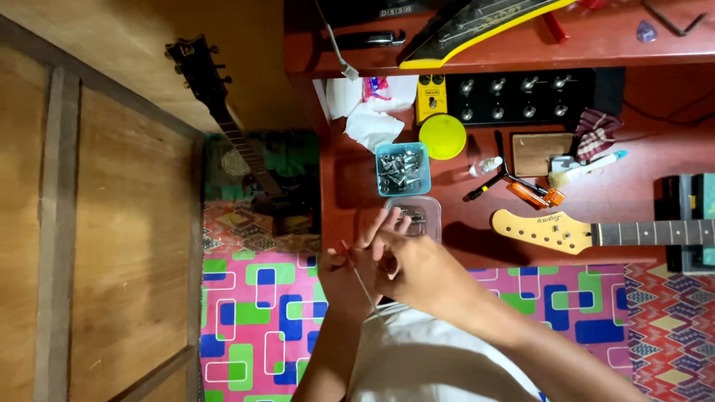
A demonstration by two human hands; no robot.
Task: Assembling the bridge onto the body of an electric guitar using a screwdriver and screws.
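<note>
Closest to the lens, a pale shirt front (pixel 439 365) filled the bottom of the view, and from it two forearms ran up to hands that met just above the patterned mat (pixel 253 320). Both hands worked a thin wire (pixel 363 286), most likely a guitar string, which ran as a fine pale line slanting down from the fingers toward the shirt. The right hand (pixel 406 264) was curled with its fingertips pinched on the upper part of the wire; the left hand (pixel 339 268) lay just beside it, fingers closed loosely around the same strand lower down, though how tightly could not be told. Such a wire would probably be very light, springy and stiff along its length, slick to bare skin and sharp at the cut end, so it would be best gripped between thumb and forefinger near the end, with the other hand steadying the slack. It looked silvery, hair-thin and nearly straight. Just beyond the fingers, on the red worktop (pixel 618 201), stood a clear plastic tub (pixel 417 216) and a blue tub of metal tuning pegs (pixel 402 169), with a pale guitar headstock (pixel 544 227) lying to the right.
</note>
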